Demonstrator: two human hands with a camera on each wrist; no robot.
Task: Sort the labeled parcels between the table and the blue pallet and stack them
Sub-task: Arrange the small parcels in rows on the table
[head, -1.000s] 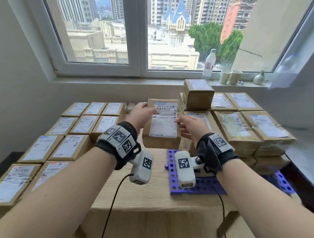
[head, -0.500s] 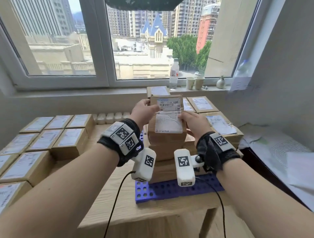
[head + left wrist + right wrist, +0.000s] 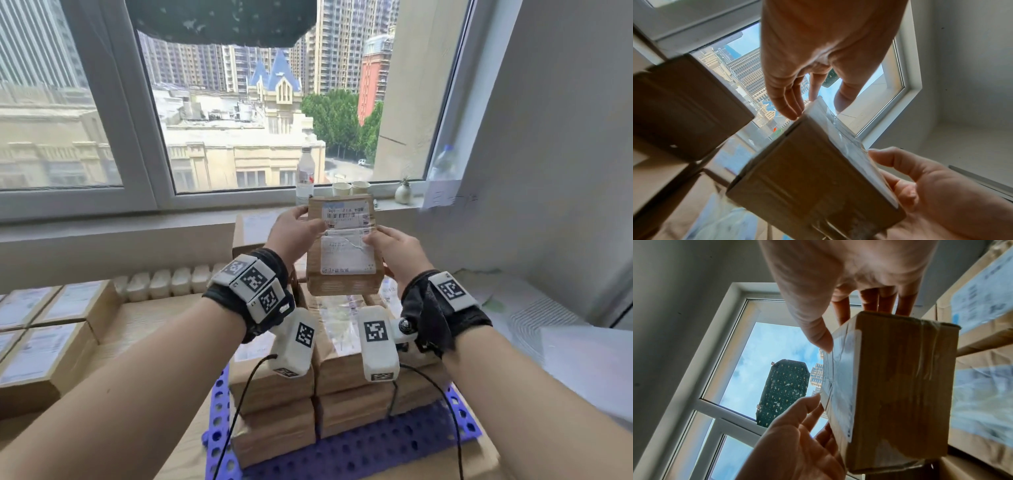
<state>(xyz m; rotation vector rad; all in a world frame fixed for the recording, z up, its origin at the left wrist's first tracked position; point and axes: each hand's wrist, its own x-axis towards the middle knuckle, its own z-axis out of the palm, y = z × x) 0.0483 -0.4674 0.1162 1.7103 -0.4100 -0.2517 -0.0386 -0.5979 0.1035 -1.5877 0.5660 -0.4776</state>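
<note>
I hold a brown labeled parcel (image 3: 342, 246) up in front of the window, its white label facing me, above the stack of parcels (image 3: 339, 363) on the blue pallet (image 3: 376, 448). My left hand (image 3: 294, 229) grips its left edge, thumb on the label. On its right edge my right hand (image 3: 394, 250) grips the same way. In the left wrist view the parcel (image 3: 813, 175) sits between the left hand (image 3: 797, 91) and the right hand (image 3: 931, 194). In the right wrist view the right hand's fingers (image 3: 885, 301) lie behind the parcel (image 3: 896, 386).
More labeled parcels (image 3: 44, 346) lie in rows on the wooden table (image 3: 147, 318) at the left. A bottle (image 3: 305, 171), two cups (image 3: 351, 188) and a small vase (image 3: 402, 193) stand on the window sill. A grey wall (image 3: 548, 171) closes the right side.
Both hands have carried the parcel from the table side to the right and lifted it above the pallet stack. My view has swung right and upward with it.
</note>
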